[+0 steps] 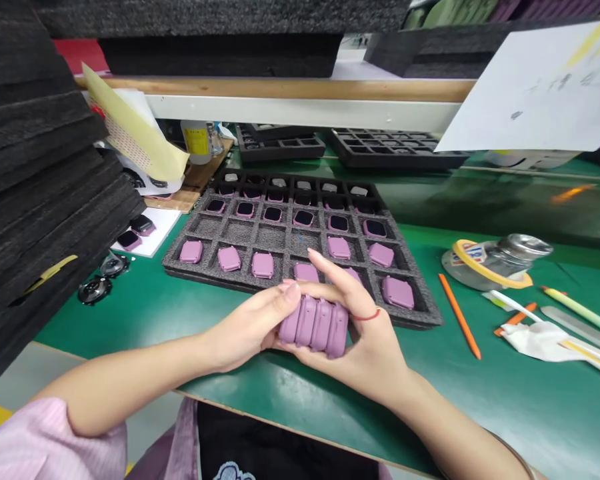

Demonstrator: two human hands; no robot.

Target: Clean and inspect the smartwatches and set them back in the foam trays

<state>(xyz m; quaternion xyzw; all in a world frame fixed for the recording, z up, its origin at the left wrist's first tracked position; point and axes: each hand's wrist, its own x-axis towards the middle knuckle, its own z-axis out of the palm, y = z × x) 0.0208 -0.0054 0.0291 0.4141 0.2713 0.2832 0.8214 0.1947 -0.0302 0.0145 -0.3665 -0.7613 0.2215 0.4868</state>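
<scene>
Two hands — left (247, 327), right (367, 347) — clasp stacked pink cases (314, 327).

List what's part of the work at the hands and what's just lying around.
In use:
left hand
right hand
stack of pink watch cases
grey foam tray

Lying about:
orange pen
glass jar
white cloth
black foam sheets

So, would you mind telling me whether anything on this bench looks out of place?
Two pink watch cases lie off the grey foam tray, screens up on a white sheet to its left, while the tray's second row from the person has four empty cells.
</scene>
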